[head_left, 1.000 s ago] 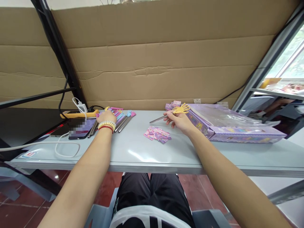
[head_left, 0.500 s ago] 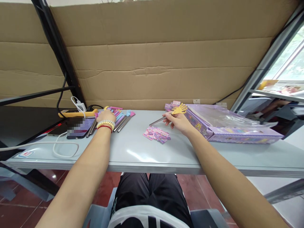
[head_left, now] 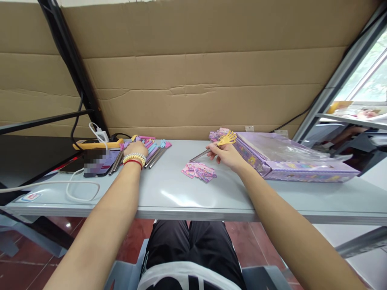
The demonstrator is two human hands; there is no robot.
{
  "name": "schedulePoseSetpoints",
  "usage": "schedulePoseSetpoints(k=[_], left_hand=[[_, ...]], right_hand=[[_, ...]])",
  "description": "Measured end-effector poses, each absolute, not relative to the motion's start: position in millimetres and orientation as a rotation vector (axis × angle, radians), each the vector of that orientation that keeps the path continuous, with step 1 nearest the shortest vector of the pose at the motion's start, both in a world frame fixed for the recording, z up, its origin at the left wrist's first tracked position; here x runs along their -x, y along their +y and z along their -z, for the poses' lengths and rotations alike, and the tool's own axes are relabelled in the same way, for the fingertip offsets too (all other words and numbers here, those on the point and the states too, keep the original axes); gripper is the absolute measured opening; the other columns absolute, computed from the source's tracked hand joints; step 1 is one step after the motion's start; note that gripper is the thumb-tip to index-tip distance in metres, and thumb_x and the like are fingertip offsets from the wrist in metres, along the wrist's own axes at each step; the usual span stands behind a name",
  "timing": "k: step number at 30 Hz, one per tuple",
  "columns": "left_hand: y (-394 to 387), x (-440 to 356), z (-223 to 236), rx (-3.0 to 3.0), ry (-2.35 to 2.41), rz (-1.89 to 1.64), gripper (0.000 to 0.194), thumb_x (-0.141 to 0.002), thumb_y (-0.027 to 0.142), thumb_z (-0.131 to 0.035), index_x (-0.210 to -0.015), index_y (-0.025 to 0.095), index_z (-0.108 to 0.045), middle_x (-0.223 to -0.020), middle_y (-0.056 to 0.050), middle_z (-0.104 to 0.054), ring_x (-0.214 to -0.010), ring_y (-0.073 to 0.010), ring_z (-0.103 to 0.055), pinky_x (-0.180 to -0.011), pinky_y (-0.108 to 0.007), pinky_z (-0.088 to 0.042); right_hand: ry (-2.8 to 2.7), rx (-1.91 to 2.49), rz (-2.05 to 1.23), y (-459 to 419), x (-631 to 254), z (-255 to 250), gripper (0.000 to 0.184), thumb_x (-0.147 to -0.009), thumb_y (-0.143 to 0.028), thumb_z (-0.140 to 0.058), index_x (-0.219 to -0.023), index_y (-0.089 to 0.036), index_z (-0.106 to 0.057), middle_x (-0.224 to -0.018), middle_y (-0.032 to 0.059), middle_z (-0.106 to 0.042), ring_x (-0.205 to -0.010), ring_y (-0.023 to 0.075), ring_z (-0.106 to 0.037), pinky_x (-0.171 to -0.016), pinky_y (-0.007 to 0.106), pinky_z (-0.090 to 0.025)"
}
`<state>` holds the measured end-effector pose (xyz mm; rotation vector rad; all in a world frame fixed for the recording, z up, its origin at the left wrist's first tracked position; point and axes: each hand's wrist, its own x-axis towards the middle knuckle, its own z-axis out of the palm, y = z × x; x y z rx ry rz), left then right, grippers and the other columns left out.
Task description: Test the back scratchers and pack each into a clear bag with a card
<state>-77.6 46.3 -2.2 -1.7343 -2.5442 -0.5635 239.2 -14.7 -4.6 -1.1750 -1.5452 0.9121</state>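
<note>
Between the fingers of my right hand (head_left: 226, 155) is a back scratcher (head_left: 227, 138) with a yellow hand-shaped head and a thin metal rod. Its head points up and away, and the rod slants down to the left. Just below the rod's tip lies a small pile of pink and purple printed cards (head_left: 199, 171). At the left, my left hand (head_left: 136, 149) rests over a heap of back scratchers (head_left: 159, 154) with pink, blue and purple heads and metal rods. Its fingers are hidden behind the back of the hand.
A purple printed box (head_left: 308, 171) with clear plastic on it stands at the right, more cards (head_left: 219, 133) by its back corner. Left are a phone (head_left: 104, 163), a yellow object (head_left: 113, 144), a white charger (head_left: 102, 135) and a white cable (head_left: 81, 197). Cardboard (head_left: 196, 68) closes off the back.
Almost nothing differs. The whole view has shifted very slightly, and both hands keep their places, the right one still with the yellow back scratcher.
</note>
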Motion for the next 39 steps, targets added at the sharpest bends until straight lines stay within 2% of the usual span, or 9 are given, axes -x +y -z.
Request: schedulePoseSetpoints(k=[3, 13, 17, 21, 25, 30, 39], left_hand=[[44.0, 76.4, -1.1, 1.729, -2.569, 0.461, 0.037, -0.08, 0.023, -0.049, -0.111, 0.009, -0.065, -0.119, -0.024, -0.062, -0.109, -0.0336, -0.059, -0.086, -0.043, -0.047], [38.6, 63.3, -7.5, 1.645, -2.496, 0.693, 0.04, -0.081, 0.03, -0.052, -0.113, 0.008, -0.061, -0.122, -0.026, -0.056, -0.111, -0.0353, -0.055, -0.084, -0.043, -0.047], [38.3, 51.1, -7.2, 1.828, -2.262, 0.729, 0.038, -0.085, 0.026, -0.047, -0.117, 0.008, -0.057, -0.118, -0.023, -0.055, -0.107, -0.0329, -0.057, -0.087, -0.041, -0.046], [39.1, 34.7, -2.4, 2.168, -1.905, 0.743, 0.03, -0.088, 0.023, -0.043, -0.111, 0.014, -0.059, -0.113, -0.015, -0.058, -0.108, -0.0275, -0.056, -0.092, -0.037, -0.044], [36.3, 18.3, 4.6, 2.425, -1.704, 0.747, 0.023, -0.086, 0.027, -0.05, -0.103, 0.017, -0.061, -0.109, -0.01, -0.062, -0.101, -0.0233, -0.058, -0.086, -0.032, -0.044], [31.1, 6.7, 10.3, 2.598, -1.66, 0.653, 0.019, -0.082, 0.025, -0.053, -0.096, 0.018, -0.062, -0.102, -0.009, -0.066, -0.091, -0.023, -0.06, -0.078, -0.033, -0.044], [30.6, 4.3, 12.0, 2.673, -1.59, 0.677, 0.017, -0.08, 0.023, -0.051, -0.091, 0.018, -0.064, -0.096, -0.009, -0.068, -0.088, -0.0235, -0.06, -0.076, -0.032, -0.044]], right_hand=[[-1.546, 1.174, -0.909, -14.8, -239.4, 4.8, 0.037, -0.074, -0.049, -0.069, -0.083, -0.013, -0.065, -0.072, 0.0067, -0.068, -0.057, 0.0102, -0.058, -0.038, 0.016, -0.039], [-1.542, 1.141, -0.846, -10.4, -242.4, 7.8, 0.042, -0.072, -0.054, -0.069, -0.081, -0.013, -0.065, -0.067, 0.006, -0.067, -0.052, 0.0096, -0.057, -0.037, 0.017, -0.038], [-1.481, 1.093, -0.821, -10.2, -242.1, 6.6, 0.045, -0.07, -0.056, -0.069, -0.082, -0.013, -0.064, -0.063, 0.004, -0.064, -0.049, 0.0095, -0.056, -0.036, 0.017, -0.037], [-1.358, 1.027, -0.834, -13.9, -240.6, 1.4, 0.046, -0.068, -0.056, -0.071, -0.082, -0.013, -0.063, -0.061, 0.0034, -0.063, -0.046, 0.0094, -0.054, -0.032, 0.018, -0.033], [-1.228, 0.959, -0.893, -17.4, -240.9, -4.0, 0.048, -0.069, -0.06, -0.068, -0.083, -0.014, -0.062, -0.065, 0.0053, -0.064, -0.048, 0.0114, -0.057, -0.032, 0.019, -0.033], [-1.129, 0.915, -0.967, -16.6, -244.0, -6.8, 0.051, -0.075, -0.065, -0.057, -0.084, -0.015, -0.061, -0.065, 0.0062, -0.065, -0.048, 0.0131, -0.058, -0.033, 0.021, -0.033], [-1.16, 0.939, -0.994, -12.7, -247.0, -4.2, 0.042, -0.078, -0.057, -0.054, -0.086, -0.016, -0.059, -0.068, 0.0062, -0.066, -0.05, 0.0138, -0.059, -0.035, 0.021, -0.032]])
